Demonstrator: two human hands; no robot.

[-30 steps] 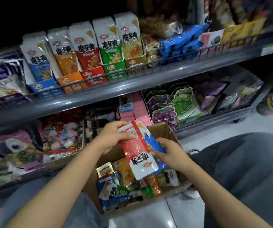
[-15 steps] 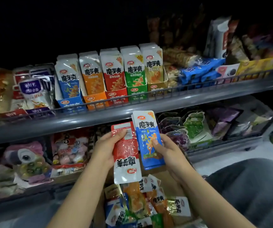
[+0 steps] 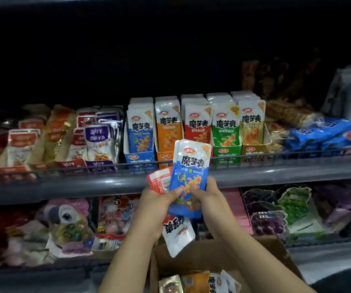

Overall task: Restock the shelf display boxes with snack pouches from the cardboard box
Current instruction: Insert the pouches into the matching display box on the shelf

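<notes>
I hold two snack pouches in front of the shelf rail. The blue pouch (image 3: 189,172) stands upright, gripped low down by my right hand (image 3: 207,194) and by the thumb of my left hand (image 3: 155,203). Behind it my left hand also grips a red pouch (image 3: 159,182), upside down, its white end (image 3: 176,235) hanging below. On the shelf stand display boxes: blue (image 3: 139,159), orange (image 3: 163,158), red, green (image 3: 226,154) and yellow (image 3: 252,151), each filled with upright pouches. The cardboard box (image 3: 202,256) sits below my arms with several pouches inside.
A grey shelf edge with a wire rail (image 3: 276,172) runs across the view. Other snack packs (image 3: 100,140) fill the shelf at left, blue bags (image 3: 318,132) at right. The lower shelf holds candy bags (image 3: 64,225) and fruit-shaped packs (image 3: 293,208).
Both hands rose from the cardboard box toward the shelf rail. The blue pouch moved in front of the red one, and my left thumb now presses on it too.
</notes>
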